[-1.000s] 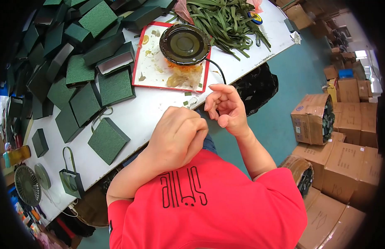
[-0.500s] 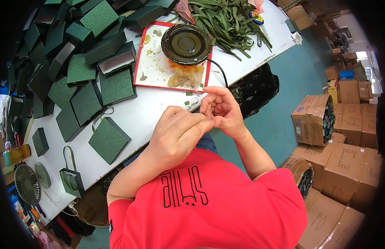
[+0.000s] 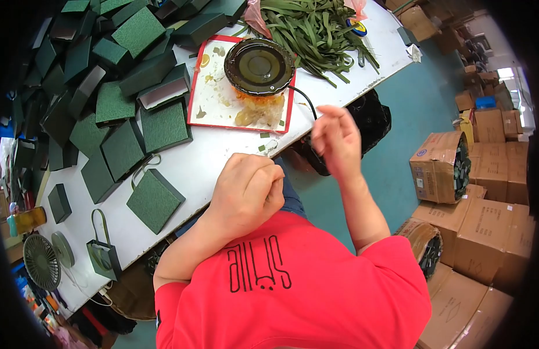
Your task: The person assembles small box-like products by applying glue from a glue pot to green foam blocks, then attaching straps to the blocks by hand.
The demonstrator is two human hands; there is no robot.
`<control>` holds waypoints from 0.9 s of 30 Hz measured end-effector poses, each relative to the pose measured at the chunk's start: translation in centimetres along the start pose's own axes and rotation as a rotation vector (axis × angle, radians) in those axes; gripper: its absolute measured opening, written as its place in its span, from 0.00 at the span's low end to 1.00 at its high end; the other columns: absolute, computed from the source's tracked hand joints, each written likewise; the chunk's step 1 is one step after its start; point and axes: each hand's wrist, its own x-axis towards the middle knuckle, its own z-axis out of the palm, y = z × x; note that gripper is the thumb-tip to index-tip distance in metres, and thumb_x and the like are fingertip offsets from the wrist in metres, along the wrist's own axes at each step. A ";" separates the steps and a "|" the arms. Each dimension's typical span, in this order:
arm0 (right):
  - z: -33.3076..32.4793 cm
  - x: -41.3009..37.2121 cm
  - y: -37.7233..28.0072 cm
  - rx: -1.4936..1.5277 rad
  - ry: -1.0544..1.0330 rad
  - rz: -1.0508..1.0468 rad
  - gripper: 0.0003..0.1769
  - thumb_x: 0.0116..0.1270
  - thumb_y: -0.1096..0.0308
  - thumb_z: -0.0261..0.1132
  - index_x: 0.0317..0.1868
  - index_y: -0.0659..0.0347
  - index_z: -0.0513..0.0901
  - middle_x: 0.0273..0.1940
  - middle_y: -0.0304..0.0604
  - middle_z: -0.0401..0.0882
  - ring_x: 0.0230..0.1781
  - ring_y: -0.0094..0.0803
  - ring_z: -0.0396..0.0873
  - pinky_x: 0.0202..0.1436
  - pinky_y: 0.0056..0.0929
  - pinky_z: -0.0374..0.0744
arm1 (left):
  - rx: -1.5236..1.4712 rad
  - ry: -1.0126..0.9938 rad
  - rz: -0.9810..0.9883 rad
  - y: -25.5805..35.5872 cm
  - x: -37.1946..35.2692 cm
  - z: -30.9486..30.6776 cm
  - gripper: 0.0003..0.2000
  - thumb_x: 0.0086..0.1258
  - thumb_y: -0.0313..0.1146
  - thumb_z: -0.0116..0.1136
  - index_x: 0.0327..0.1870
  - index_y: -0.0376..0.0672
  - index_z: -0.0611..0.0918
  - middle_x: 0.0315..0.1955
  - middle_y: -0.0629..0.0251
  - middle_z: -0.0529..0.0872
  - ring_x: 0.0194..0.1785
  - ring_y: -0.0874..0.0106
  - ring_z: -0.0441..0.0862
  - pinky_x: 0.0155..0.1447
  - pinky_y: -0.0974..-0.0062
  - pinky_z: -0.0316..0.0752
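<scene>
My left hand (image 3: 246, 189) is closed in front of my chest, near the table's edge, its fingers curled together; whatever it may hold is hidden. To the right, my right hand (image 3: 337, 139) is raised off the table's edge, apart from the left, fingers partly bent and somewhat blurred. Beyond both hands, a round black hot pot (image 3: 259, 67) with dark, glossy contents stands on a red-rimmed white tray (image 3: 214, 110) stained with amber glue. A green box (image 3: 155, 200) lies on the table to the left of my left hand.
Many green boxes (image 3: 86, 70) are piled at the back left. Green ribbons (image 3: 307, 35) lie behind the pot. A small box with a ribbon loop (image 3: 103, 259) and a fan (image 3: 41, 262) stand at lower left. Cartons (image 3: 484, 232) are stacked on the right.
My right hand has moved away from my left, up and to the right. My left hand has curled more tightly and stays near the same place.
</scene>
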 end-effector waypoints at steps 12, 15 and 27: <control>-3.4 12.3 1.0 -1.287 -0.190 -0.720 0.15 0.59 0.76 0.71 0.48 0.57 0.87 0.54 0.40 0.82 0.52 0.41 0.77 0.55 0.37 0.79 | 0.002 -0.510 0.103 -1.3 -1.8 0.2 0.06 0.63 0.25 0.63 0.40 0.42 0.81 0.36 0.60 0.83 0.37 0.60 0.79 0.42 0.64 0.74; -3.4 13.1 1.7 -1.302 -0.216 -0.710 0.15 0.58 0.75 0.71 0.47 0.55 0.87 0.55 0.39 0.81 0.52 0.42 0.77 0.55 0.37 0.79 | -0.025 -0.531 -0.127 -1.2 -4.0 -1.9 0.07 0.64 0.23 0.61 0.43 0.40 0.82 0.39 0.58 0.84 0.41 0.61 0.81 0.45 0.65 0.75; -2.8 9.2 0.6 -0.514 0.024 -0.338 0.06 0.74 0.75 0.58 0.49 0.65 0.75 0.44 0.45 0.83 0.43 0.30 0.82 0.52 0.29 0.79 | 0.536 0.029 -0.650 -2.1 -9.3 -14.1 0.09 0.66 0.24 0.57 0.45 0.37 0.83 0.48 0.54 0.84 0.54 0.52 0.79 0.63 0.60 0.71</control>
